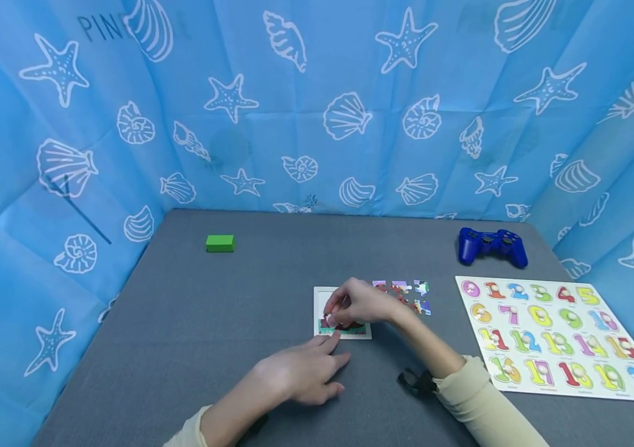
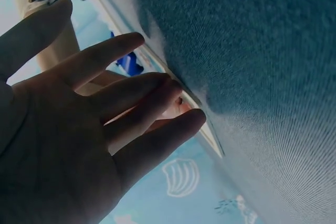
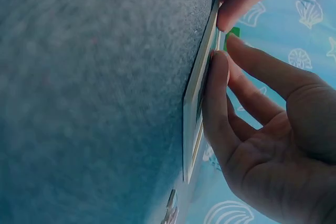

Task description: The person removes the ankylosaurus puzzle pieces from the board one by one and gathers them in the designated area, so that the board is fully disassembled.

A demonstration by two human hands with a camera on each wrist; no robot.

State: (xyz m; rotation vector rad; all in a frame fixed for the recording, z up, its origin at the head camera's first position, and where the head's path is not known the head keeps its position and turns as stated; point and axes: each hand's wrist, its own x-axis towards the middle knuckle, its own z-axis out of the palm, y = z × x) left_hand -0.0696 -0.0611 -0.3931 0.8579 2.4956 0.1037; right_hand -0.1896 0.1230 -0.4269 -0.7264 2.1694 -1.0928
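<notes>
I see the puzzle tray [image 1: 325, 295] directly under the right hand [image 1: 364, 301], its bent fingertips close together; whether they pinch anything, I can't tell. The left hand [image 1: 301, 372] reaches the tray's near edge, fingers spread, and puzzle pieces [image 1: 402, 286] lie just right of the tray.

On the number board [image 1: 525, 320] to my right I can read coloured figures 1 to 20; high at far left, the curtain [image 1: 317, 81] shows me "PIN".
</notes>
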